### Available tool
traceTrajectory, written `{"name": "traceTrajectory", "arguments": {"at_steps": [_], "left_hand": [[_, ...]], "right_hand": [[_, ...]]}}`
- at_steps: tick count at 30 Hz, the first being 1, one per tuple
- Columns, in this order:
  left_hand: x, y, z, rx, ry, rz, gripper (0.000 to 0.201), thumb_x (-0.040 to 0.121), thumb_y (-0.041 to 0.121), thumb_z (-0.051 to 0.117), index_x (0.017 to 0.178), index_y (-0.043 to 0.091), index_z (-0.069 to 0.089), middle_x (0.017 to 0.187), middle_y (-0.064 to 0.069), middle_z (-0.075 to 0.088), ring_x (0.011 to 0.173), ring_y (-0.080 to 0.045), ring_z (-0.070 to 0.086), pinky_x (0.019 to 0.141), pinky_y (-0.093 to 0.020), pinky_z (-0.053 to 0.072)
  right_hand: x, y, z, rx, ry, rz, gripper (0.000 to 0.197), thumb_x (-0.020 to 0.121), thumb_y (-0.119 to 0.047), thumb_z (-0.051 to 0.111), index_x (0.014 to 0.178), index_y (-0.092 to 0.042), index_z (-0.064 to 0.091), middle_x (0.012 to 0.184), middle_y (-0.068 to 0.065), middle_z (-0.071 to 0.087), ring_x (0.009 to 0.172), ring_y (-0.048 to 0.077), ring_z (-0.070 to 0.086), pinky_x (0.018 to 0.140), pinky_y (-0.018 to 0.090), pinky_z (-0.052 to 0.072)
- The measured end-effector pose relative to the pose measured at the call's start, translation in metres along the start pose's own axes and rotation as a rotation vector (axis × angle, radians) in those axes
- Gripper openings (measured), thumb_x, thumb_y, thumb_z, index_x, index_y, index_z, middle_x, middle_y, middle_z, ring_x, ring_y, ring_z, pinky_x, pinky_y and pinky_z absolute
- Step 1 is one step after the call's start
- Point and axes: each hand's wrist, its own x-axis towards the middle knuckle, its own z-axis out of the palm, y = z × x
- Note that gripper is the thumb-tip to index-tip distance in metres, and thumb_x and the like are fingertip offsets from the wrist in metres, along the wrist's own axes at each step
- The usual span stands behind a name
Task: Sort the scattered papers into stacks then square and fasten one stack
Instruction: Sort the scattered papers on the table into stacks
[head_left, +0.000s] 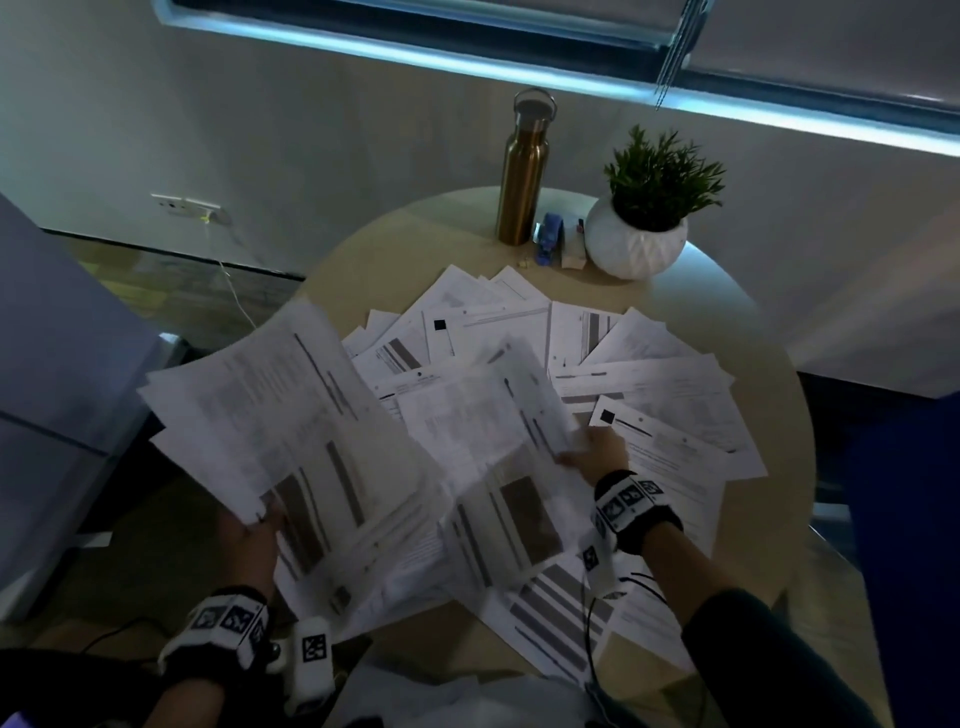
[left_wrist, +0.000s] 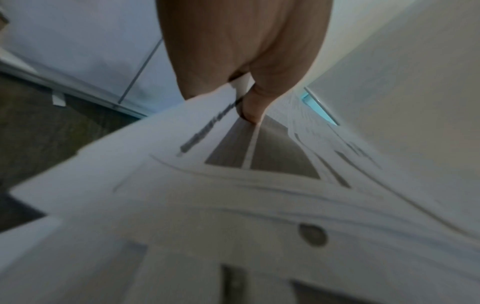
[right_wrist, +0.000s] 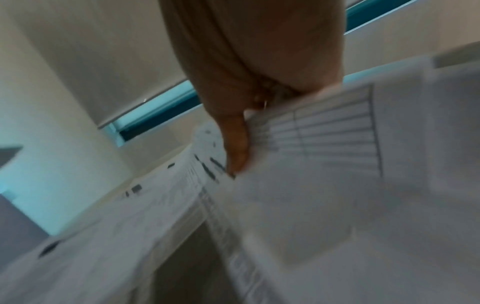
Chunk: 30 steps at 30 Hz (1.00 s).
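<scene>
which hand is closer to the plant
Right. The right hand holds sheets mid-table, below the plant; the left hand grips papers off the table's near-left edge.

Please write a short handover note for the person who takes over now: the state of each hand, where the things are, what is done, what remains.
Left hand: grips a loose bundle of papers, lifted off the table's left side.
Right hand: pinches a second, smaller bundle above the pile.
Scattered papers cover most of the round table, overlapping, not sorted.
Blue stapler stands at the far edge, between the gold bottle and the potted plant.
Done: two bundles gathered, edges uneven.
Left: sort into stacks, square one, fasten it.
</scene>
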Motion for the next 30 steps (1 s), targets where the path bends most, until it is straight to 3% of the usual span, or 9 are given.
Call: {"name": "traceTrajectory", "arguments": {"at_steps": [2,5,10,16,18,20,23,26,30], "left_hand": [[0.0,0.009,0.004,0.024,0.016,0.06,0.046,0.09,0.017,0.058,0.134,0.012,0.045,0.131,-0.009,0.053,0.121,-0.031,0.049,0.107,-0.05,0.036],[0.004,0.019,0.016,0.053,0.018,0.095,0.041,0.09,0.014,0.058,0.129,0.009,0.048,0.125,-0.009,0.056,0.118,-0.03,0.052,0.103,-0.046,0.04],[0.004,0.026,0.051,0.249,-0.052,0.234,0.036,0.091,0.016,0.054,0.126,0.015,0.049,0.12,-0.008,0.059,0.111,-0.028,0.056,0.098,-0.046,0.044],[-0.012,0.038,0.098,0.247,-0.178,0.324,0.036,0.089,0.004,0.052,0.125,0.004,0.051,0.116,-0.014,0.06,0.105,-0.027,0.055,0.09,-0.031,0.04],[-0.006,0.037,0.111,0.135,-0.239,0.17,0.032,0.093,0.014,0.051,0.124,0.004,0.052,0.114,-0.013,0.06,0.101,-0.027,0.055,0.091,-0.035,0.042],[0.0,0.032,0.117,0.029,-0.327,-0.009,0.032,0.097,0.02,0.044,0.115,-0.005,0.055,0.111,-0.028,0.058,0.099,-0.041,0.054,0.092,-0.04,0.049],[-0.009,0.032,0.12,0.021,-0.438,-0.09,0.026,0.098,0.008,0.038,0.084,-0.004,0.057,0.085,-0.027,0.054,0.079,-0.039,0.052,0.067,-0.023,0.052],[-0.016,0.027,0.119,0.061,-0.405,-0.095,0.037,0.099,0.019,0.039,0.125,-0.004,0.05,0.123,-0.013,0.054,0.115,-0.028,0.05,0.097,-0.038,0.041],[-0.013,0.015,0.114,0.025,-0.483,-0.147,0.062,0.091,0.056,0.038,0.139,0.018,0.043,0.147,-0.007,0.041,0.128,-0.027,0.044,0.113,-0.048,0.029]], "right_hand": [[-0.005,0.005,-0.015,0.13,0.198,-0.053,0.027,0.069,-0.022,0.079,0.077,-0.001,0.066,0.076,0.02,0.066,0.074,0.029,0.061,0.061,0.031,0.042],[-0.021,0.012,-0.042,0.427,0.42,-0.059,0.025,0.073,-0.021,0.077,0.072,0.0,0.063,0.068,0.019,0.062,0.055,0.025,0.056,0.049,0.022,0.039],[-0.046,0.012,-0.079,0.954,0.378,-0.016,0.01,0.082,-0.015,0.07,0.082,-0.008,0.064,0.075,0.002,0.063,0.064,0.013,0.058,0.045,0.012,0.051],[-0.052,0.019,-0.087,0.91,0.287,-0.051,0.015,0.081,-0.014,0.07,0.09,-0.003,0.066,0.072,0.005,0.064,0.048,0.004,0.062,0.043,0.013,0.05],[-0.054,0.023,-0.082,0.815,0.207,-0.056,0.017,0.08,-0.014,0.071,0.088,-0.001,0.066,0.071,0.009,0.066,0.053,0.013,0.065,0.045,0.019,0.053],[-0.053,0.029,-0.07,0.696,0.171,-0.058,0.021,0.078,-0.016,0.073,0.089,0.001,0.067,0.076,0.015,0.068,0.066,0.026,0.066,0.057,0.031,0.058],[-0.048,0.041,-0.043,0.502,0.146,0.013,0.031,0.074,-0.019,0.077,0.095,0.002,0.068,0.088,0.019,0.069,0.08,0.031,0.067,0.074,0.045,0.058],[-0.041,0.054,-0.019,0.448,0.125,0.088,0.036,0.07,-0.019,0.08,0.097,0.001,0.066,0.091,0.017,0.068,0.088,0.032,0.066,0.078,0.042,0.056],[-0.035,0.065,-0.003,0.342,-0.061,0.197,0.042,0.067,-0.019,0.083,0.096,0.0,0.06,0.097,0.016,0.063,0.092,0.031,0.062,0.079,0.038,0.053]]}}
